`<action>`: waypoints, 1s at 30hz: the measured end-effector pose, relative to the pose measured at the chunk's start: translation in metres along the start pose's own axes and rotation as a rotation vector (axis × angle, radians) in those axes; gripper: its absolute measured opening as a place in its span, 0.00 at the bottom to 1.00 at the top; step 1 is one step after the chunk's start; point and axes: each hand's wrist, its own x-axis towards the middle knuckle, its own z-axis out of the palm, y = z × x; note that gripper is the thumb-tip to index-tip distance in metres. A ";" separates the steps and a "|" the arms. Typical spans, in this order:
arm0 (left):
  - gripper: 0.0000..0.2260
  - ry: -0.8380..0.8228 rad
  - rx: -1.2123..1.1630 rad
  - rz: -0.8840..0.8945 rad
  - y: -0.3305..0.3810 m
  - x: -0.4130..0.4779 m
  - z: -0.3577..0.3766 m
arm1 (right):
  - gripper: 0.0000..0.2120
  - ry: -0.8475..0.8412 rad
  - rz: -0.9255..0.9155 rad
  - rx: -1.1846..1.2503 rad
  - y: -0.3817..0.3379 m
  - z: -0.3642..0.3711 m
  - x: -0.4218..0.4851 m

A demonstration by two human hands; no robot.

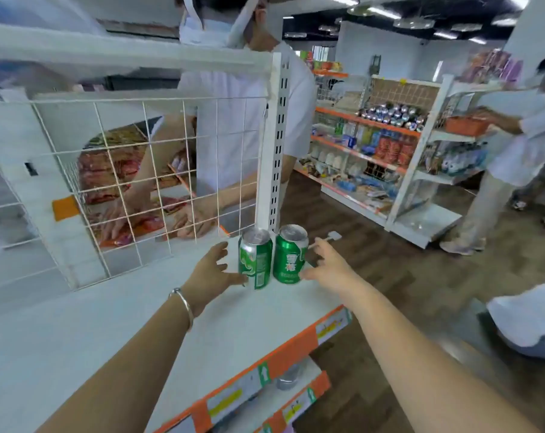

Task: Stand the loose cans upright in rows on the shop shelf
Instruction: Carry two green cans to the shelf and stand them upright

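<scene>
Shelf [171,323], left can [255,260] beside right can [290,257], both upright, L grip [210,270] & R grip [327,264] spread apart, flanking

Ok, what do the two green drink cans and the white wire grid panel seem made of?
Probably aluminium: left green drink can and right green drink can, glossy printed sides, bare silvery tops. Likely painted metal: white wire grid panel, thin crossing rods.
</scene>
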 end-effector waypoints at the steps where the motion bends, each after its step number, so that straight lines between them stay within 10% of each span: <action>1: 0.40 -0.011 0.009 0.007 0.000 0.002 0.003 | 0.40 -0.025 -0.040 0.014 -0.002 0.004 0.003; 9: 0.27 0.004 0.120 0.116 -0.014 0.032 0.024 | 0.42 0.062 -0.034 -0.004 0.015 0.025 0.035; 22: 0.39 -0.222 -0.114 0.106 -0.002 0.016 0.053 | 0.31 0.250 -0.090 0.234 0.027 0.023 0.014; 30: 0.13 -0.263 -0.190 0.304 0.046 0.005 0.150 | 0.13 0.336 -0.058 0.362 0.050 -0.067 -0.010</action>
